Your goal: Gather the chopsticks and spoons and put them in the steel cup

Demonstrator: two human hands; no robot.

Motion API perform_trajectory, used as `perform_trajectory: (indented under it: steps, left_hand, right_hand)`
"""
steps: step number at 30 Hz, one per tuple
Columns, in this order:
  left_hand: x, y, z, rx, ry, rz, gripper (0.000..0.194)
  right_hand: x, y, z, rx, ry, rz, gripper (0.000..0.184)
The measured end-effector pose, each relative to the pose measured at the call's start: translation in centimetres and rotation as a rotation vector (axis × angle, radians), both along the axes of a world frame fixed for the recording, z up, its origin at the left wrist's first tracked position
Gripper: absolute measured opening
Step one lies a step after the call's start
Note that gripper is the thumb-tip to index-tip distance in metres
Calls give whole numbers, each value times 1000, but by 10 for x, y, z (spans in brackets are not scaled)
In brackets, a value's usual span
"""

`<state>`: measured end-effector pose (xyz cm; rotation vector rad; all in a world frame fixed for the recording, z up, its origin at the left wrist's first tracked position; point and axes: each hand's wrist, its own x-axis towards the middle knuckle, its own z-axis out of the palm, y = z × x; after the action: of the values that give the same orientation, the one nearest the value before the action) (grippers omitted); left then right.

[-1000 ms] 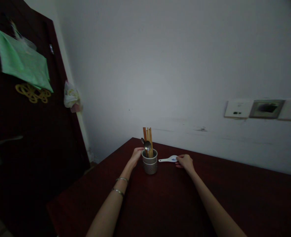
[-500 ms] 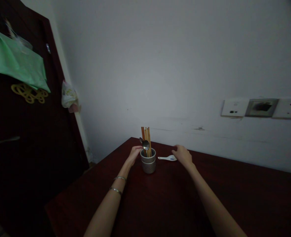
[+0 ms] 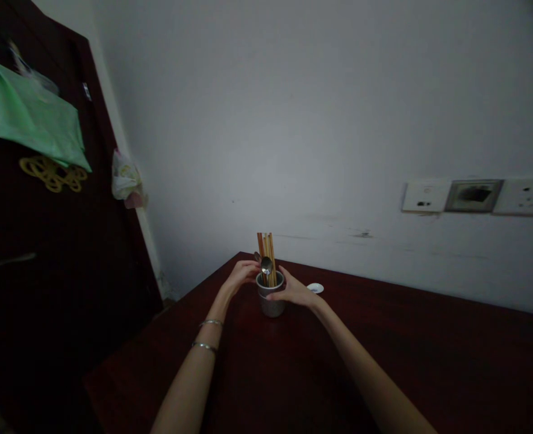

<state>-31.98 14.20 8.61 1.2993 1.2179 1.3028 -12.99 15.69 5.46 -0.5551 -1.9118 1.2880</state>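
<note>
A grey ribbed cup (image 3: 272, 307) stands upright on the dark red table, holding several wooden chopsticks (image 3: 266, 244) and metal spoons (image 3: 267, 265) with their bowls up. My right hand (image 3: 293, 292) is closed around the cup's right side, thumb across its front below the rim and fingers behind. At the left, my left hand (image 3: 241, 273) has its fingers extended toward the spoons, close to the rim; whether they touch is unclear. To the right lies a white spoon (image 3: 315, 288), its handle hidden by my right hand.
The dark red table (image 3: 266, 374) meets a pale wall (image 3: 293, 132) behind the cup. Wall sockets (image 3: 424, 197) sit at the right. A dark door (image 3: 67, 253) stands at the left, with a green cloth (image 3: 35, 111) hanging on it and a plastic bag (image 3: 125, 176) beside it.
My right hand has let go of the white spoon, leaving it on the table, and moved left onto the cup. My left hand has shifted slightly left and up beside the spoons.
</note>
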Motion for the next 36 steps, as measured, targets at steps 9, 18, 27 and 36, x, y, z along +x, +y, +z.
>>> perform_trajectory:
  steps: [9, 18, 27, 36]
  left_hand:
    - [-3, -3, 7, 44, 246, -126, 32]
    - [-5, 5, 13, 93, 516, -30, 34]
    - [1, -9, 37, 104, 376, 100, 23]
    - [-14, -32, 100, 515, 40, 416, 30]
  right_hand:
    - [-5, -1, -7, 8, 26, -76, 104]
    - [-3, -7, 0, 22, 22, -62, 93]
    - [-5, 1, -8, 62, 38, -48, 87]
    - [-2, 3, -10, 51, -8, -63, 85]
